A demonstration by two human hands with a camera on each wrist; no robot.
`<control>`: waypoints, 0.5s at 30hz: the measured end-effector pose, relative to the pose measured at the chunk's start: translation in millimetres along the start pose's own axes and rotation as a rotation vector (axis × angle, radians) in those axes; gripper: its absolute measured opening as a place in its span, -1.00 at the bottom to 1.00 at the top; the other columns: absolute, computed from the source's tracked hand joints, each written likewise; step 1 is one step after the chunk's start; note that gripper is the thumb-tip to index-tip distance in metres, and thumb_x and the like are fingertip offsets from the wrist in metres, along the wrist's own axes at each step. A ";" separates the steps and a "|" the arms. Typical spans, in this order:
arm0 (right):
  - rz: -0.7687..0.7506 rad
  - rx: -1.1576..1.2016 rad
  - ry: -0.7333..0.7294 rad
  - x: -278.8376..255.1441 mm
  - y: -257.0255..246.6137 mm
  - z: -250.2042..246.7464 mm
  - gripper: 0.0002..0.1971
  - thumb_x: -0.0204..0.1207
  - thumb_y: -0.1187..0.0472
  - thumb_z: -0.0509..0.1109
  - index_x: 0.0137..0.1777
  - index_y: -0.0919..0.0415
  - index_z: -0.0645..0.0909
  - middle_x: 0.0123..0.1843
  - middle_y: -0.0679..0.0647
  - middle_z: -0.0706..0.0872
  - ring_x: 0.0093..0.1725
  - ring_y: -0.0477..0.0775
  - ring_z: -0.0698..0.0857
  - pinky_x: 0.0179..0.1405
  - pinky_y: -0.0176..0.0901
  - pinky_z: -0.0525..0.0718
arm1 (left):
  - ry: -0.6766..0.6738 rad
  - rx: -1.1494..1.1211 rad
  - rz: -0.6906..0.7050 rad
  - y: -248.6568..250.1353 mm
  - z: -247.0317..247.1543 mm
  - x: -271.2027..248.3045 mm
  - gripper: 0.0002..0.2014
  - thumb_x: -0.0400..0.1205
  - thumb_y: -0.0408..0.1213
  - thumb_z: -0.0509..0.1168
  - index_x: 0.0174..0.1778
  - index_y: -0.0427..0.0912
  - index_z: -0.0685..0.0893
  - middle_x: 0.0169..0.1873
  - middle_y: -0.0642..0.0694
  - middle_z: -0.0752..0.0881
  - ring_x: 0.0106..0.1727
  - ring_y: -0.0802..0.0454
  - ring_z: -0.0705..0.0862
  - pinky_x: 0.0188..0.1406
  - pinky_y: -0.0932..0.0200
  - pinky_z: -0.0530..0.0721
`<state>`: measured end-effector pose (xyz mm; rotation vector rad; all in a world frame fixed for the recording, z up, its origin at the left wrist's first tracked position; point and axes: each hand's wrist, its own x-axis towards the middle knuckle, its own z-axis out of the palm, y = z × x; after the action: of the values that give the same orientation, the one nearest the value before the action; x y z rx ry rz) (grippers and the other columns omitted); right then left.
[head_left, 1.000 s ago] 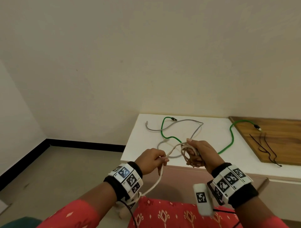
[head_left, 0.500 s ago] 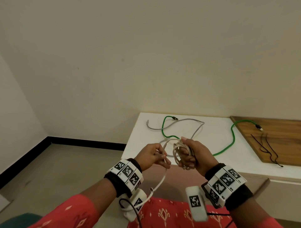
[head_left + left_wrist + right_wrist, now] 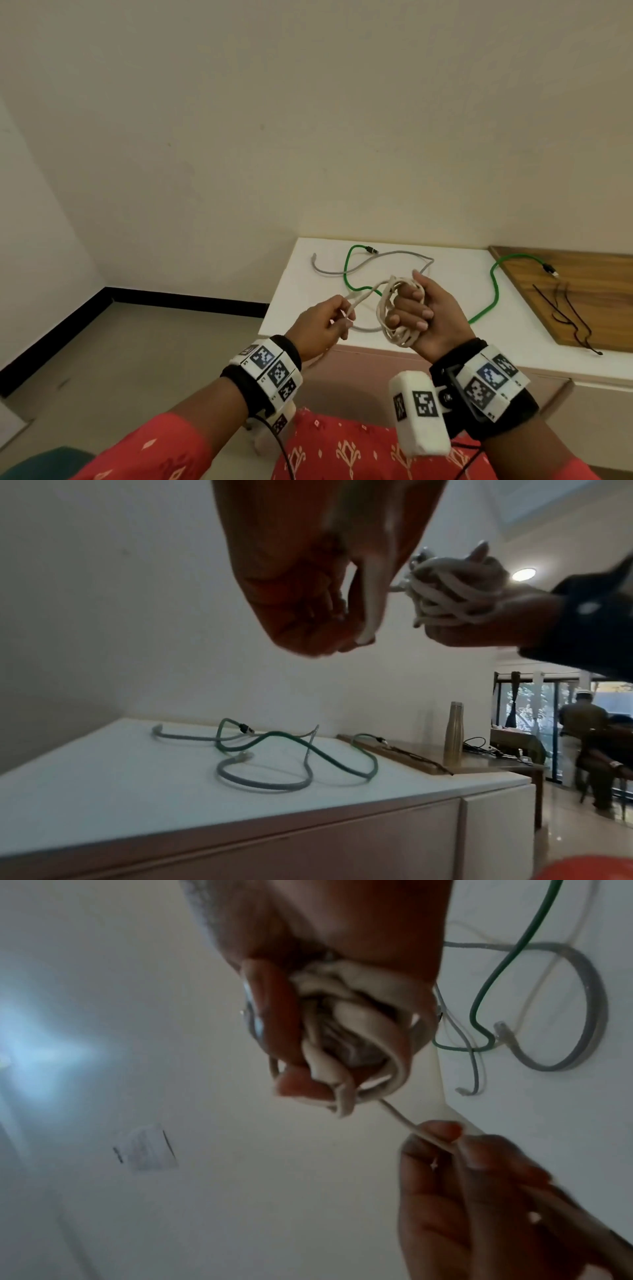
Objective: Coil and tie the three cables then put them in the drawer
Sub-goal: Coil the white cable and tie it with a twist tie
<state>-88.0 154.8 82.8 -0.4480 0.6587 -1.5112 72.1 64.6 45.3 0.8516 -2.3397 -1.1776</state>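
Note:
My right hand (image 3: 416,315) grips a coil of white cable (image 3: 388,318) in front of the white cabinet, its loops wound round the curled fingers (image 3: 342,1031). A free strand runs left from the coil to my left hand (image 3: 329,322), which pinches the strand (image 3: 356,301) between thumb and fingers (image 3: 369,610). A green cable (image 3: 489,294) and a grey cable (image 3: 370,265) lie loose and tangled on the cabinet top (image 3: 534,353). Below the top sits the shut drawer front (image 3: 308,840).
A wooden board (image 3: 589,291) lies on the cabinet's right side with thin black ties (image 3: 568,318) on it. A metal bottle (image 3: 453,734) stands further right. In the room behind, a person (image 3: 589,723) is sitting. Bare floor (image 3: 137,342) lies to the left.
The right hand has turned palm up with the coil and lifted a little. The left hand has pulled the free strand out to the left, and less cable hangs below it.

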 end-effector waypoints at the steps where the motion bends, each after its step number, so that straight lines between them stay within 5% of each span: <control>1: -0.026 0.040 0.022 1.0 -3.7 -1.3 -0.57 0.39 -0.01 0.15 -0.68 0.12 0.38 -0.86 -0.04 0.27 -0.85 -0.11 0.27 -0.57 -0.38 0.57 | -0.050 -0.002 0.003 1.1 2.1 -1.1 -0.86 0.66 -0.36 0.13 -0.16 -0.03 0.47 -0.44 0.05 0.57 -0.49 0.25 0.53 -0.41 0.26 0.51; 4: -0.106 0.133 0.059 5.0 -14.2 -10.2 -0.66 0.32 0.04 0.21 -0.65 0.12 0.39 -0.82 0.00 0.28 -0.80 -0.10 0.28 -0.54 -0.33 0.61 | -0.259 -0.151 -0.079 8.8 10.5 -4.8 -0.85 0.70 -0.33 0.07 -0.15 -0.09 0.47 -0.52 -0.03 0.53 -0.60 0.14 0.55 -0.55 0.21 0.58; 8: -0.198 0.219 -0.011 7.8 -15.7 -19.8 -0.82 0.07 0.14 0.41 -0.56 0.15 0.45 -0.71 -0.06 0.36 -0.69 -0.07 0.38 -0.38 -0.26 0.71 | -0.403 0.026 -0.108 16.0 10.8 -7.4 -0.84 0.72 -0.23 0.02 -0.07 -0.16 0.48 -0.55 -0.07 0.51 -0.75 0.22 0.48 -0.72 0.32 0.53; 11: -0.330 0.163 0.052 12.7 -2.4 -17.8 -0.75 0.40 0.09 0.26 -0.44 0.18 0.52 -0.63 -0.04 0.44 -0.60 -0.04 0.49 -0.22 -0.13 0.79 | -0.372 0.212 -0.074 16.9 8.1 -6.2 -0.77 0.72 -0.22 0.00 -0.06 -0.20 0.54 -0.52 -0.06 0.50 -0.77 0.23 0.42 -0.70 0.34 0.44; 15: -0.485 -0.158 0.156 22.9 19.4 -7.7 -0.66 0.69 0.11 -0.02 -0.22 0.18 0.48 -0.54 -0.05 0.54 -0.44 -0.01 0.59 -0.08 -0.08 0.60 | -0.349 0.362 -0.002 25.1 12.2 -8.5 -0.71 0.72 -0.30 -0.01 0.20 -0.32 0.54 -0.15 -0.34 0.65 -0.34 -0.08 0.60 -0.55 0.55 0.36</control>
<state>-79.6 133.7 61.7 -0.6485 0.8355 -1.9739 62.7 89.0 58.2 0.8127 -2.8992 -0.9802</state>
